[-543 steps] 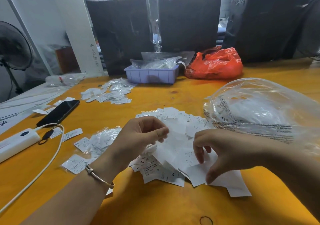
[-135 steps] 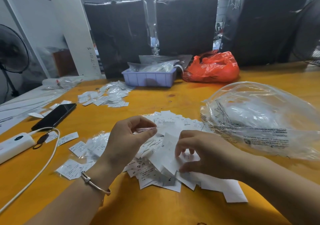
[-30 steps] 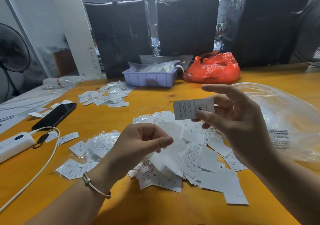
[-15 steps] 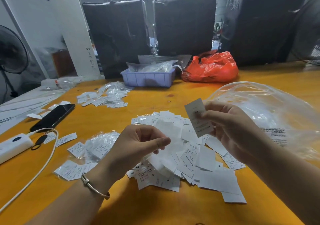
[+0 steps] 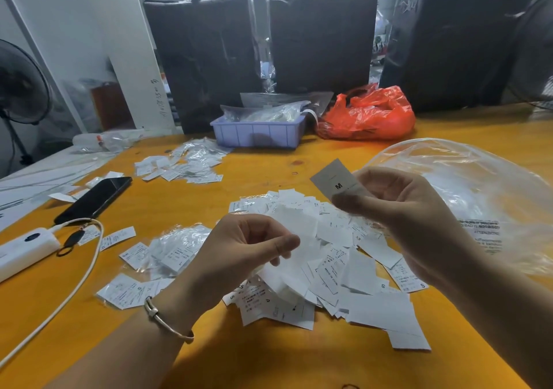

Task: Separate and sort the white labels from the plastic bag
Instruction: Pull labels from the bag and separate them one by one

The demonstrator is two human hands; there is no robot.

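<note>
A heap of loose white labels (image 5: 329, 269) lies on the orange table (image 5: 254, 364) in front of me. My right hand (image 5: 398, 218) is raised above the heap and pinches one white label marked M (image 5: 335, 183) between thumb and fingers. My left hand (image 5: 239, 254) hovers over the heap's left side, fingers curled, thumb and fingers holding some white labels (image 5: 296, 239). The large clear plastic bag (image 5: 478, 197) lies crumpled at the right, behind my right hand.
Small piles of labels in clear sleeves lie at left (image 5: 167, 257) and farther back (image 5: 185, 164). A phone (image 5: 95, 198), a white power bank (image 5: 24, 251) with cable, a lilac tray (image 5: 257, 132) and a red bag (image 5: 368, 116) are on the table. Black wrapped boxes (image 5: 323, 38) stand behind.
My right hand lifted one label out of the heap, held it up, then lowered it slightly and turned it so the M shows. My left hand stayed over the heap.
</note>
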